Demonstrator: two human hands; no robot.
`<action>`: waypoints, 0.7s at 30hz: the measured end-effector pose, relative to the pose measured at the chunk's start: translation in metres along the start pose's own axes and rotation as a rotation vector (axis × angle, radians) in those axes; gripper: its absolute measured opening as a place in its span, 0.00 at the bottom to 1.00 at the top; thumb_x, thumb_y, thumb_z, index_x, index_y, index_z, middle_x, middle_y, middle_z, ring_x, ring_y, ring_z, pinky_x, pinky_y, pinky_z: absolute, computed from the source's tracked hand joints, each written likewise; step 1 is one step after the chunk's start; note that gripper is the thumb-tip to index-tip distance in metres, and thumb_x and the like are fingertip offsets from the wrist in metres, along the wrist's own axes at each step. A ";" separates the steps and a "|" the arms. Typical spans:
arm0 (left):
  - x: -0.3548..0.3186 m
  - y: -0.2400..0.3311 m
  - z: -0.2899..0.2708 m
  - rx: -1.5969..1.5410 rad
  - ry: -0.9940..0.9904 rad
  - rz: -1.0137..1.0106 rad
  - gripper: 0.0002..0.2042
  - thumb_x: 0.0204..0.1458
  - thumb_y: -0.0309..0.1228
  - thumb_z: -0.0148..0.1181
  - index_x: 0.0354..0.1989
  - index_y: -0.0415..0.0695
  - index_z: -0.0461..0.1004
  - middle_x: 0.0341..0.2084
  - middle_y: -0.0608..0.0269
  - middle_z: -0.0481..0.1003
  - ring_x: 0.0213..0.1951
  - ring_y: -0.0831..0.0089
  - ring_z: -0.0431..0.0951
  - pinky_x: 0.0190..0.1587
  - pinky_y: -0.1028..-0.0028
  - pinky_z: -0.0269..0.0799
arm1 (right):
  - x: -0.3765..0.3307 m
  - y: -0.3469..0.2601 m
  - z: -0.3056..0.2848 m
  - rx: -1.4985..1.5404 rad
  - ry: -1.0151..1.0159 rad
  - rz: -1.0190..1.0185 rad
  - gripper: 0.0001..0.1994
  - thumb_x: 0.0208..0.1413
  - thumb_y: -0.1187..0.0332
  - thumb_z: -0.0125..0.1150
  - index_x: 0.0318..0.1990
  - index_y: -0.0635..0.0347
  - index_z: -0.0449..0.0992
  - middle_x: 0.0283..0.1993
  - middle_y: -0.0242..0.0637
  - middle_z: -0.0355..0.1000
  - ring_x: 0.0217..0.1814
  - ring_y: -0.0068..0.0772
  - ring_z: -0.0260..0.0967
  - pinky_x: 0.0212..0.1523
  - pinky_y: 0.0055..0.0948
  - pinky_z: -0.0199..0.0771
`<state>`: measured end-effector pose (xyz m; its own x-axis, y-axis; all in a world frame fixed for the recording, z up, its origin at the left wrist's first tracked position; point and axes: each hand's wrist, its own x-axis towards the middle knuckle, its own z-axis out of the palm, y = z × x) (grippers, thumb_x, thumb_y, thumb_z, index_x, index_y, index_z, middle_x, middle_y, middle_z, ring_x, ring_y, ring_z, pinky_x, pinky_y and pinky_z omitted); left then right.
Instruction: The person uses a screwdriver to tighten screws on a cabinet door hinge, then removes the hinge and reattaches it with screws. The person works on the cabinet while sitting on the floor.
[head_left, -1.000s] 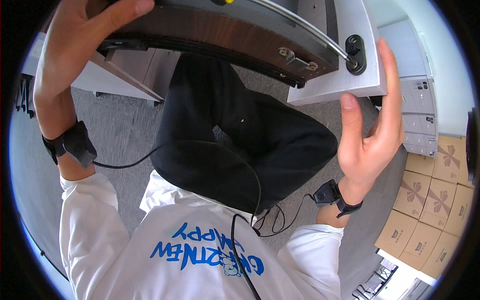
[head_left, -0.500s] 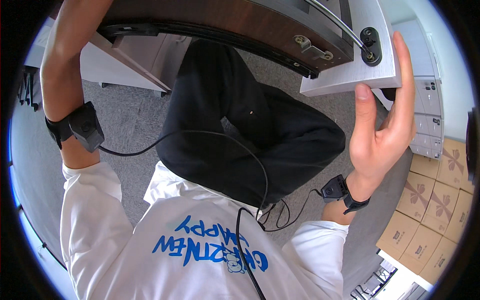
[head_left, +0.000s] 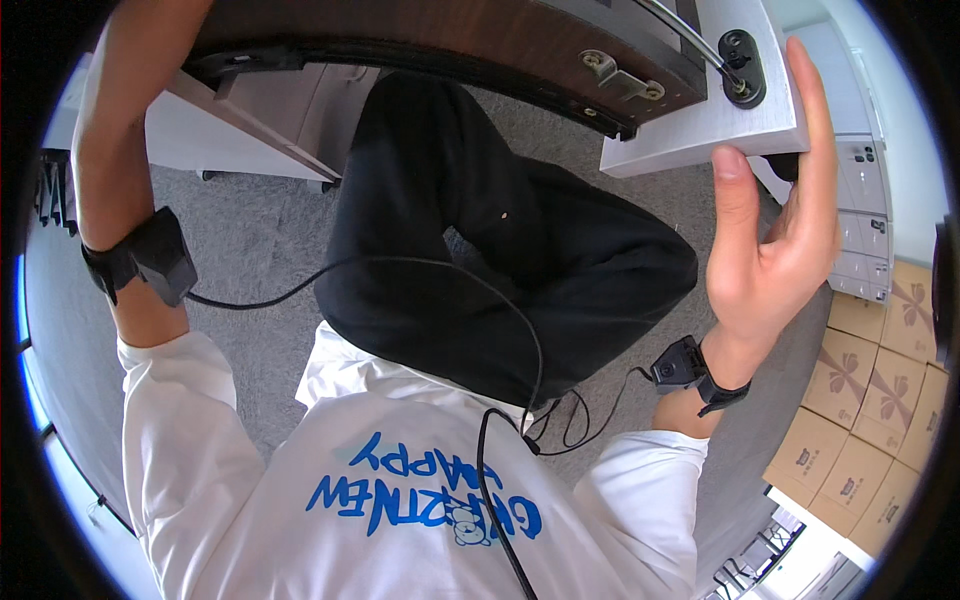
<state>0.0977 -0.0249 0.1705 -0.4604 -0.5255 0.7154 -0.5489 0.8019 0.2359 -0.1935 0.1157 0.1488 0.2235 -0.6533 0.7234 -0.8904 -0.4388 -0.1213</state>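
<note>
My right hand holds the end of a white wood-grain panel at the upper right. Its thumb presses the near edge, and a finger lies straight along the outer side; the other fingers are mostly hidden. A black oval fitting is set on this panel. The tip of a shiny metal rod meets the fitting, while its other end runs out of view at the top. Against the panel stands a dark brown board carrying a bent metal bracket. My left forearm reaches up past the picture's edge, so that hand is hidden.
My crossed legs in black trousers are beneath the boards. A black cable runs across my lap between the wrist-worn devices. Grey cabinets and stacked cardboard boxes stand at the right. A white furniture piece is at the left.
The view has shifted a little, so the boards sit slightly higher in the picture. My right hand stays against the white panel, and the rod's tip remains at the black fitting.
</note>
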 end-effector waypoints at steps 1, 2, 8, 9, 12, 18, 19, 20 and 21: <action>0.001 0.000 0.000 -0.018 -0.019 -0.035 0.25 0.68 0.51 0.48 0.51 0.40 0.77 0.36 0.62 0.77 0.39 0.75 0.78 0.46 0.82 0.72 | 0.000 -0.001 -0.001 0.016 -0.005 0.010 0.26 0.62 0.73 0.60 0.69 0.65 0.67 0.66 0.48 0.71 0.63 0.39 0.73 0.63 0.32 0.69; 0.002 0.001 0.000 -0.107 -0.127 -0.132 0.25 0.68 0.52 0.46 0.50 0.40 0.77 0.35 0.63 0.77 0.37 0.75 0.78 0.45 0.82 0.72 | 0.000 -0.002 -0.002 0.031 -0.009 0.021 0.26 0.62 0.74 0.60 0.68 0.65 0.67 0.65 0.49 0.71 0.63 0.39 0.73 0.63 0.33 0.69; 0.004 0.002 -0.003 -0.076 -0.176 -0.153 0.26 0.70 0.54 0.41 0.42 0.42 0.76 0.27 0.65 0.74 0.29 0.77 0.76 0.39 0.83 0.71 | -0.005 0.006 -0.002 0.130 -0.005 0.003 0.30 0.61 0.74 0.61 0.70 0.68 0.62 0.71 0.52 0.64 0.72 0.43 0.63 0.71 0.38 0.60; 0.004 0.002 -0.003 -0.105 -0.178 -0.172 0.26 0.70 0.53 0.40 0.41 0.42 0.76 0.26 0.65 0.73 0.29 0.77 0.75 0.38 0.83 0.71 | -0.008 0.010 0.001 0.189 0.024 -0.021 0.31 0.61 0.74 0.61 0.71 0.69 0.61 0.73 0.53 0.62 0.74 0.44 0.61 0.72 0.40 0.57; 0.003 0.000 -0.003 -0.150 -0.151 -0.123 0.25 0.70 0.52 0.40 0.40 0.43 0.76 0.25 0.67 0.72 0.29 0.78 0.75 0.37 0.82 0.71 | -0.032 0.016 0.003 0.241 0.299 0.070 0.24 0.61 0.74 0.56 0.64 0.72 0.64 0.66 0.55 0.64 0.66 0.48 0.64 0.67 0.46 0.63; 0.001 -0.003 0.002 -0.182 -0.110 -0.050 0.24 0.69 0.53 0.41 0.41 0.44 0.76 0.25 0.65 0.73 0.29 0.76 0.76 0.38 0.81 0.74 | -0.147 -0.018 0.047 0.589 0.094 0.602 0.08 0.54 0.84 0.55 0.39 0.64 0.73 0.44 0.47 0.70 0.45 0.34 0.70 0.46 0.31 0.75; 0.000 -0.003 0.004 -0.181 -0.088 -0.034 0.24 0.68 0.53 0.42 0.41 0.44 0.76 0.25 0.64 0.73 0.29 0.76 0.76 0.38 0.80 0.74 | -0.163 -0.023 0.063 0.771 0.028 0.642 0.09 0.54 0.86 0.55 0.40 0.65 0.75 0.44 0.44 0.71 0.44 0.32 0.71 0.45 0.28 0.75; 0.000 -0.003 0.005 -0.195 -0.070 -0.037 0.24 0.68 0.53 0.42 0.41 0.44 0.76 0.25 0.64 0.73 0.29 0.75 0.76 0.38 0.80 0.75 | -0.176 -0.027 0.073 1.021 -0.197 0.774 0.08 0.56 0.86 0.56 0.40 0.66 0.76 0.43 0.40 0.73 0.43 0.29 0.74 0.43 0.26 0.74; -0.001 -0.002 0.005 -0.209 -0.073 -0.043 0.24 0.68 0.53 0.42 0.41 0.44 0.76 0.26 0.63 0.74 0.29 0.75 0.76 0.39 0.80 0.75 | -0.185 -0.033 0.090 1.253 -0.410 0.871 0.07 0.57 0.84 0.56 0.40 0.65 0.77 0.41 0.37 0.74 0.42 0.26 0.76 0.41 0.23 0.75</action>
<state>0.0955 -0.0278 0.1658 -0.4933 -0.5735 0.6540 -0.4157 0.8159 0.4019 -0.1701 0.1953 -0.0416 0.1121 -0.9915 -0.0657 0.0355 0.0701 -0.9969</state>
